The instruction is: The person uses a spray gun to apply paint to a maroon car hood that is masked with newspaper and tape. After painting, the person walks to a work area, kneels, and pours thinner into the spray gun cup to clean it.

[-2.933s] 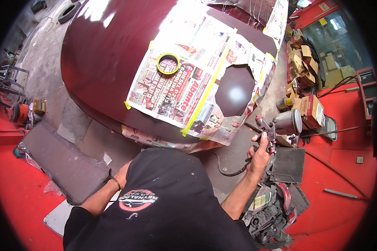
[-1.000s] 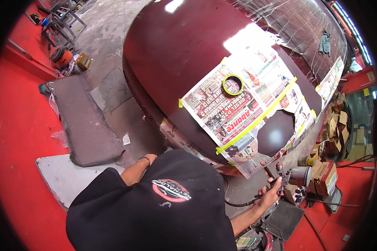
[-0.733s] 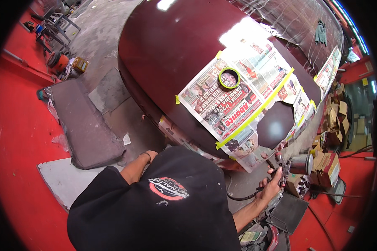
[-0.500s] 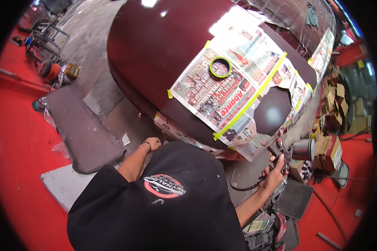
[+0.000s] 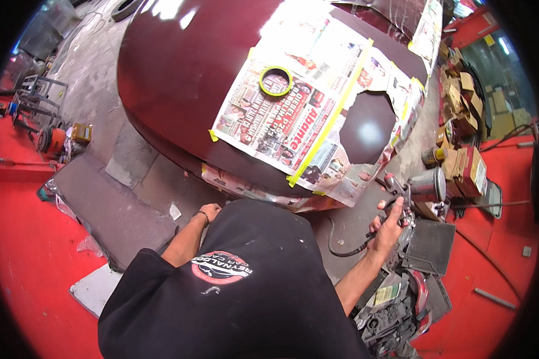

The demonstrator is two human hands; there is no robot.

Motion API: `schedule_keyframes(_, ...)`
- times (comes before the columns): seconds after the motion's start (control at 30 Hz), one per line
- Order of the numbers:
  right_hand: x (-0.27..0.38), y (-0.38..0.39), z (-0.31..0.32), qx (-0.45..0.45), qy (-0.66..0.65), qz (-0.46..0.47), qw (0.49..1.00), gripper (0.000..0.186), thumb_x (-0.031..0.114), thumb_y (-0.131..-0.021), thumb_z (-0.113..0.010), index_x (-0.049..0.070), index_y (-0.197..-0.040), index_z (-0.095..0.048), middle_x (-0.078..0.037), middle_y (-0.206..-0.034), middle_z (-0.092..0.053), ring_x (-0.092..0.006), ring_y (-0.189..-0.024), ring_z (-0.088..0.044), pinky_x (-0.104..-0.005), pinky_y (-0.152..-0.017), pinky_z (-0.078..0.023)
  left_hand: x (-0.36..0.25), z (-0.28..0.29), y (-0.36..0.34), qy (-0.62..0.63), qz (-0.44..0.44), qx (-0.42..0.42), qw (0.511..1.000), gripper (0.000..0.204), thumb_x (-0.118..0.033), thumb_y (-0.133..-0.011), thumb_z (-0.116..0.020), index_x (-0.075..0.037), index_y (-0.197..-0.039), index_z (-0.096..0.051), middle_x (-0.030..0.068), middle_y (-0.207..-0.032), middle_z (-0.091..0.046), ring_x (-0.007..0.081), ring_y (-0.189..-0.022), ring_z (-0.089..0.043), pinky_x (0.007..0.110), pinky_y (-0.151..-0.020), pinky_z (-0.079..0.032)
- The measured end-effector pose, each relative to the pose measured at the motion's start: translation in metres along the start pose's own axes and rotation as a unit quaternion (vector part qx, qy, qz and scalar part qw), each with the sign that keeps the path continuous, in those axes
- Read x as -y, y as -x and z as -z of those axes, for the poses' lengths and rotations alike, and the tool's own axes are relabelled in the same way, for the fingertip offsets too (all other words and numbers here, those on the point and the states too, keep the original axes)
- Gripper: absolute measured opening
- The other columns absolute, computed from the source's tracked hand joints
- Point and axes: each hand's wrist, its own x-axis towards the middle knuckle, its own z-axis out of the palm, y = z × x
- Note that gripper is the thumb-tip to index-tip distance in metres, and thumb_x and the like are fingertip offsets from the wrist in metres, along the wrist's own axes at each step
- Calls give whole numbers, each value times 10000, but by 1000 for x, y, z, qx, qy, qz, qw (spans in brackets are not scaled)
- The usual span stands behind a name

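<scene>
The spray gun [image 5: 402, 197] is held in the right hand [image 5: 387, 231], its fingers clamped around the grip, apparently so that the metal cup [image 5: 428, 184] is carried just beyond them and to their right. The hose [image 5: 348, 253] is left to loop below and left of these fingers, likely to give slack. By the left hand [image 5: 209, 210], well to their left, the black shirt [image 5: 263, 239] is met or nearly met; whether its fingers are apart or together cannot be told. Ahead of the right fingers, newspaper [image 5: 254, 122] is fixed with yellow tape [image 5: 313, 143], presumably to shield the dark red panel [image 5: 185, 78], while a ragged-edged patch [image 5: 368, 128] is left bare. Farther ahead and left, a tape roll [image 5: 275, 94] is rested on the newspaper.
</scene>
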Motion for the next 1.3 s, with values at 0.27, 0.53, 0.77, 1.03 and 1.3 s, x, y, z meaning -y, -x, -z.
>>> schedule_keyframes(0.27, -8, -3, -4, 0, 17, 3, 1000, 490, 561, -1013, -627, 87, -1134, -648, -10, -869, -632, -71, -444, -343, -251, -408, -268, 25, -28, -5, 16, 13, 9, 1000, 431, -381, -991, -520, -96, -1235, -734, 194, -1283, -702, 356, -1260, -632, 428, -1067, -490)
schedule_keyframes(0.53, -1, -1, -14, 30, 8, -1, 1000, 387, 464, -1046, -624, 79, -1036, -591, -25, -834, -624, -71, -442, -384, -241, -393, -283, 22, -30, -6, 22, 13, 2, 1000, 432, -373, -1009, -495, -97, -1240, -734, 197, -1287, -700, 359, -1261, -631, 431, -1072, -487)
schedule_keyframes(0.77, 5, 0, -17, 21, 16, 20, 999, 390, 456, -1040, -635, 70, -1009, -596, -33, -834, -632, -72, -437, -386, -249, -392, -286, 23, -28, -4, 21, 13, 1, 1000, 454, -407, -1017, -492, -94, -1243, -731, 199, -1286, -699, 361, -1259, -630, 435, -1071, -487)
schedule_keyframes(1.03, 4, 1, -12, 11, 4, 20, 1000, 368, 445, -1043, -635, 77, -1039, -611, -36, -839, -644, -68, -426, -381, -245, -385, -271, 19, -18, 1, 19, 16, 9, 1000, 454, -428, -1009, -522, -104, -1255, -725, 203, -1283, -697, 368, -1252, -632, 440, -1055, -496)
schedule_keyframes(1.3, 4, -7, -7, 21, 15, 35, 999, 410, 468, -1049, -614, 73, -1128, -691, -5, -836, -647, -57, -437, -364, -228, -397, -265, -57, 61, 40, 169, -175, -84, 966, 225, -231, -953, -708, -9, -967, -742, 140, -886, -768, 214, -830, -741, 370, -783, -574)
